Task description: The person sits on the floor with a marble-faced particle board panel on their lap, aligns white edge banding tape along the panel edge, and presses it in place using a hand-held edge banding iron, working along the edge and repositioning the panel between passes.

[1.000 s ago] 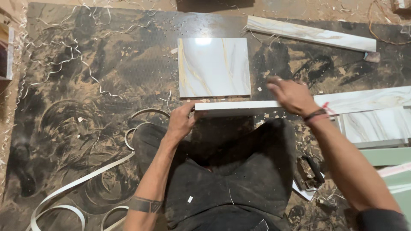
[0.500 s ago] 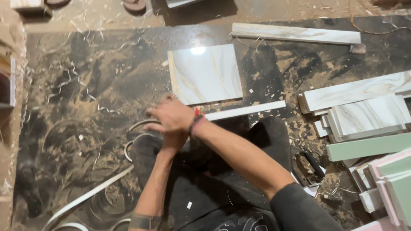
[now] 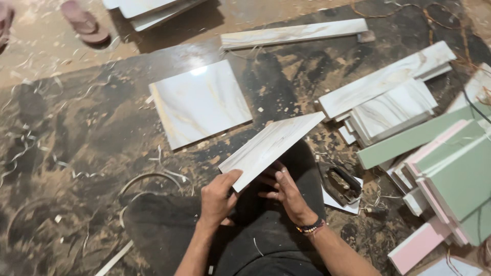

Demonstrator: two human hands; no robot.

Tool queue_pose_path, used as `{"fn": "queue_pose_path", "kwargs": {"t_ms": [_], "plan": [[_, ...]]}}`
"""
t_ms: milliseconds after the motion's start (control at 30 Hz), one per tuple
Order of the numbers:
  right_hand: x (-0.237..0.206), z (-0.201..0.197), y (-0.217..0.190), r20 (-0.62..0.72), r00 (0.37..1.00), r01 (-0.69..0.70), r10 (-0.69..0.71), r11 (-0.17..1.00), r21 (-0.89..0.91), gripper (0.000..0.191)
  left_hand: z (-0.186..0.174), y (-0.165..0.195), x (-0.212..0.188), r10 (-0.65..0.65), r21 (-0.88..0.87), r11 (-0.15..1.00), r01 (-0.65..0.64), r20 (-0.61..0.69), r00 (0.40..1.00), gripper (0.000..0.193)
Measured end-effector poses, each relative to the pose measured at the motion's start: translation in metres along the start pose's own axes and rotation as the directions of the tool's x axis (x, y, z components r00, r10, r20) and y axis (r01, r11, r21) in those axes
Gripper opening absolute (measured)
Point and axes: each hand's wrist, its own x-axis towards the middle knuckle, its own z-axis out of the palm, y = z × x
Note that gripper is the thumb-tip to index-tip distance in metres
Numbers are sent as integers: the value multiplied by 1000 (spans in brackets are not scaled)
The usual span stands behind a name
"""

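Note:
A narrow white marbled board (image 3: 271,148) is tilted up off the dark floor, its near end over my lap. My left hand (image 3: 217,197) grips its near left corner, thumb on top. My right hand (image 3: 286,191), with a beaded wristband, supports the board from below at the near edge. A square glossy white marbled panel (image 3: 199,102) lies flat just beyond the board, apart from it.
Stacked white marbled strips (image 3: 388,97) lie to the right, with green and pink boards (image 3: 450,174) beyond them. A small hand tool (image 3: 340,184) rests by my right knee. A long strip (image 3: 294,33) lies far ahead. Curled edge-band shavings (image 3: 148,179) litter the left floor; sandals (image 3: 84,23) sit top left.
The board lay flat in front of me with my hands on it; now both hands hold its near end and it is lifted and turned diagonally. The view has shifted left.

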Motion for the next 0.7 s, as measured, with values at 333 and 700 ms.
{"fn": "queue_pose_path", "kwargs": {"t_ms": [333, 700], "plan": [[18, -28, 9, -334, 942, 72, -29, 991, 117, 52, 22, 23, -9, 103, -36, 995, -96, 299, 949, 59], [1, -95, 2, -594, 803, 210, -51, 957, 202, 51, 25, -16, -86, -483, -207, 823, 530, 238, 843, 42]]}}
